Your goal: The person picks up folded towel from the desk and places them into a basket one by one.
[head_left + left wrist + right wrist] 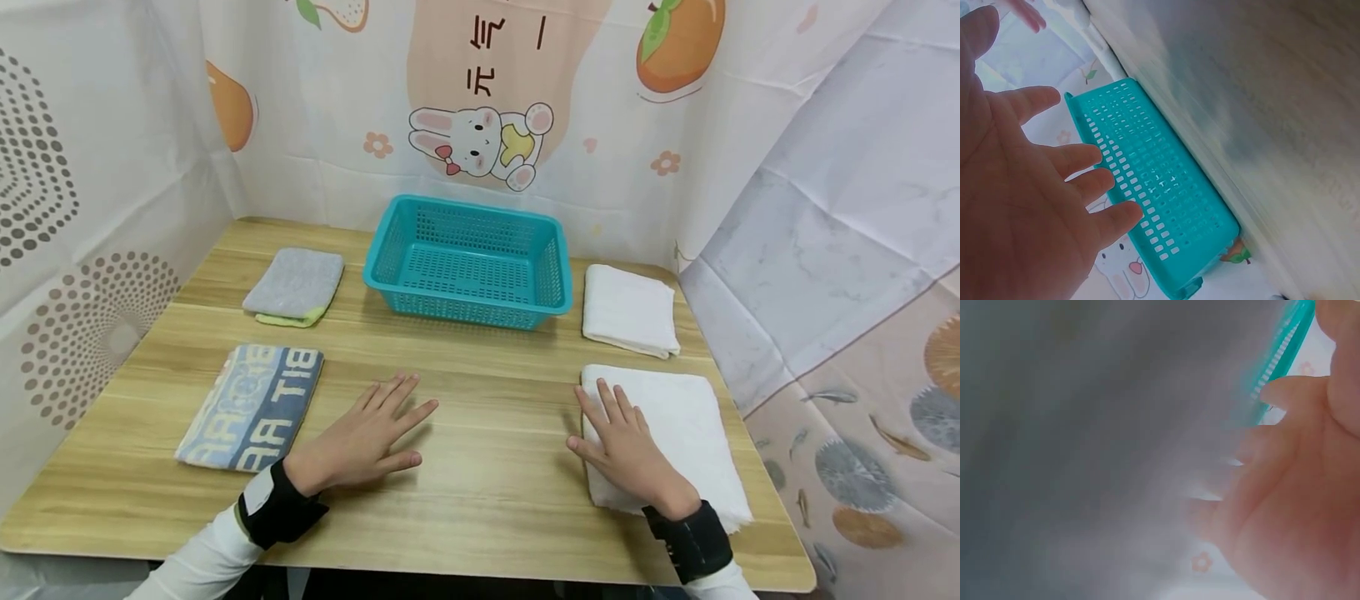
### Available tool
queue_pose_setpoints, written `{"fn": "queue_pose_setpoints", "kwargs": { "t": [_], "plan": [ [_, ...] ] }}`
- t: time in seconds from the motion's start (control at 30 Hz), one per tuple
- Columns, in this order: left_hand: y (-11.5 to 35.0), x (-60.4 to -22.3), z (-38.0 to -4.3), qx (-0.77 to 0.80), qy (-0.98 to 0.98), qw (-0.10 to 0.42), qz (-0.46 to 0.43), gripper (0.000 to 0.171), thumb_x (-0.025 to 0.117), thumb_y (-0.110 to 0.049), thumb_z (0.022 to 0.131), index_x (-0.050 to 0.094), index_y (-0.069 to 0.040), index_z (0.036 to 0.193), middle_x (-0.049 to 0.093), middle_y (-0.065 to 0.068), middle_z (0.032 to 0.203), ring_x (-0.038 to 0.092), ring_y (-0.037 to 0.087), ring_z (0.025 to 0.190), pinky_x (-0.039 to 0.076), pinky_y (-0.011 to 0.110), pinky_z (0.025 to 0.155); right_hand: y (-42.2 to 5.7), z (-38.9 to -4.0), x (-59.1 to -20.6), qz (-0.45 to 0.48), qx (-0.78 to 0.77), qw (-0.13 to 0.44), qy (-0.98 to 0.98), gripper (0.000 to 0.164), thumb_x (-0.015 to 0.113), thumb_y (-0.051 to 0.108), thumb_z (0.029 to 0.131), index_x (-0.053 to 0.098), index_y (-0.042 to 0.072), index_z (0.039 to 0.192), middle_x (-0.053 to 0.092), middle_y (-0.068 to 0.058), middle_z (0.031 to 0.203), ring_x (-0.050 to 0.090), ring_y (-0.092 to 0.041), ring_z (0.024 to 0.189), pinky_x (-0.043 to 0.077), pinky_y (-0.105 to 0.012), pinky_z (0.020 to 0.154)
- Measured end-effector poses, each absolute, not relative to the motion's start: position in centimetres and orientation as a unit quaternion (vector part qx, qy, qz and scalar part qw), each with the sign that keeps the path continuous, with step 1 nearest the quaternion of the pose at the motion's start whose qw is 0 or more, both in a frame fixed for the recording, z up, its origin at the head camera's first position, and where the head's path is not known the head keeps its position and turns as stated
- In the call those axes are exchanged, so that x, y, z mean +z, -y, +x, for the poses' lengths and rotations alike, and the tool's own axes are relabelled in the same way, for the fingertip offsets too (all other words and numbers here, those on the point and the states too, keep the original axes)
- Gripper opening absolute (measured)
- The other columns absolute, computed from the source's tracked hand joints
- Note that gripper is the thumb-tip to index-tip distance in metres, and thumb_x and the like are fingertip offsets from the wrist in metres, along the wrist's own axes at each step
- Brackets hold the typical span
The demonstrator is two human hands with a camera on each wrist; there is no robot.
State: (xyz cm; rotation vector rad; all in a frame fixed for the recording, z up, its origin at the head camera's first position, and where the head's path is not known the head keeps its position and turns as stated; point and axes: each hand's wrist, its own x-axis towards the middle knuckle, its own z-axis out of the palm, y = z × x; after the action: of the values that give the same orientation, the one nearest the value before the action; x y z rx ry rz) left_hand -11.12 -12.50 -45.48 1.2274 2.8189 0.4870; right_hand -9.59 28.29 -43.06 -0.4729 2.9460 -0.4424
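Observation:
My left hand (365,437) is spread palm down over the table, just right of a folded blue towel with pale lettering (255,408), and holds nothing. My right hand (626,446) has its fingers spread too; in the head view it overlaps the left part of a large folded white towel (686,433). Behind that lies a smaller folded white towel (628,310). At the back left is a folded grey cloth (295,282) with a yellow-green edge. A teal plastic basket (468,313), with nothing in it, stands at the back centre; the left wrist view shows its perforated side (1147,162) beyond my fingers.
Everything lies on a wood-grain table (480,533), whose front edge runs close to my wrists. A printed curtain (315,179) hangs right behind the basket, and more fabric screens (112,167) close in both sides. Black bands (279,504) wrap my wrists.

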Motion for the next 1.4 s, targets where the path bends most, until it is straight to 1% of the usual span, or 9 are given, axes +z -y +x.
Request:
{"fn": "queue_pose_setpoints", "kwargs": {
  "t": [0.17, 0.47, 0.7, 0.87, 1.13, 1.33, 1.4],
  "plan": [
    [12.5, -45.5, -11.2, 0.153, -0.904, 0.005, 0.399, 0.069, 0.052, -0.052, 0.1, 0.034, -0.016, 0.156, 0.02, 0.027, 0.16, 0.02, 0.042, 0.148, 0.025, 0.063, 0.112, -29.5, -9.5, -42.8, -0.131, -0.146, 0.064, -0.979, 0.075, 0.054, 0.046, 0.101, 0.026, 0.007, 0.158, 0.01, -0.031, 0.161, 0.006, -0.055, 0.145, 0.012, -0.076, 0.106],
    [12.5, -45.5, -11.2, 0.148, -0.904, 0.0, 0.401, 0.069, 0.053, -0.051, 0.099, 0.035, -0.016, 0.156, 0.021, 0.028, 0.16, 0.021, 0.042, 0.147, 0.026, 0.062, 0.112, -31.0, -9.6, -42.8, -0.096, -0.169, 0.075, -0.978, 0.078, 0.052, 0.048, 0.101, 0.02, 0.006, 0.159, 0.005, -0.033, 0.161, 0.001, -0.056, 0.145, 0.006, -0.076, 0.106],
    [12.6, -45.6, -11.0, 0.15, -0.906, 0.006, 0.396, 0.071, 0.051, -0.055, 0.099, 0.034, -0.016, 0.156, 0.02, 0.027, 0.16, 0.02, 0.04, 0.148, 0.025, 0.06, 0.113, -31.8, -9.5, -42.6, -0.084, -0.169, 0.071, -0.98, 0.079, 0.053, 0.048, 0.101, 0.02, 0.005, 0.159, 0.005, -0.035, 0.16, 0.001, -0.058, 0.144, 0.007, -0.077, 0.105],
    [12.6, -45.6, -11.0, 0.152, -0.905, 0.002, 0.397, 0.07, 0.052, -0.054, 0.099, 0.035, -0.016, 0.156, 0.02, 0.027, 0.16, 0.022, 0.04, 0.148, 0.026, 0.06, 0.113, -32.4, -9.2, -42.6, -0.079, -0.17, 0.061, -0.98, 0.079, 0.054, 0.047, 0.1, 0.021, 0.005, 0.158, 0.006, -0.037, 0.158, 0.002, -0.06, 0.142, 0.009, -0.077, 0.104],
    [12.9, -45.5, -10.9, 0.142, -0.908, 0.01, 0.394, 0.071, 0.053, -0.054, 0.099, 0.033, -0.017, 0.157, 0.019, 0.026, 0.161, 0.019, 0.04, 0.149, 0.025, 0.06, 0.114, -33.5, -9.0, -42.8, -0.06, -0.177, 0.062, -0.98, 0.081, 0.054, 0.048, 0.1, 0.018, 0.005, 0.159, 0.004, -0.038, 0.157, 0.0, -0.062, 0.141, 0.007, -0.078, 0.103],
    [12.7, -45.7, -10.7, 0.145, -0.906, 0.013, 0.398, 0.071, 0.047, -0.056, 0.1, 0.032, -0.017, 0.157, 0.018, 0.027, 0.161, 0.018, 0.042, 0.149, 0.025, 0.061, 0.113, -34.6, -9.1, -42.8, -0.049, -0.175, 0.063, -0.981, 0.082, 0.053, 0.049, 0.1, 0.017, 0.004, 0.158, 0.004, -0.041, 0.156, 0.0, -0.064, 0.14, 0.008, -0.08, 0.101],
    [12.7, -45.6, -10.8, 0.146, -0.905, 0.008, 0.398, 0.071, 0.047, -0.056, 0.1, 0.032, -0.016, 0.157, 0.018, 0.028, 0.16, 0.019, 0.042, 0.148, 0.026, 0.061, 0.113, -34.9, -9.1, -42.8, -0.046, -0.177, 0.064, -0.981, 0.082, 0.053, 0.049, 0.1, 0.017, 0.004, 0.158, 0.004, -0.041, 0.155, 0.0, -0.064, 0.14, 0.007, -0.08, 0.1]
  ]
}}
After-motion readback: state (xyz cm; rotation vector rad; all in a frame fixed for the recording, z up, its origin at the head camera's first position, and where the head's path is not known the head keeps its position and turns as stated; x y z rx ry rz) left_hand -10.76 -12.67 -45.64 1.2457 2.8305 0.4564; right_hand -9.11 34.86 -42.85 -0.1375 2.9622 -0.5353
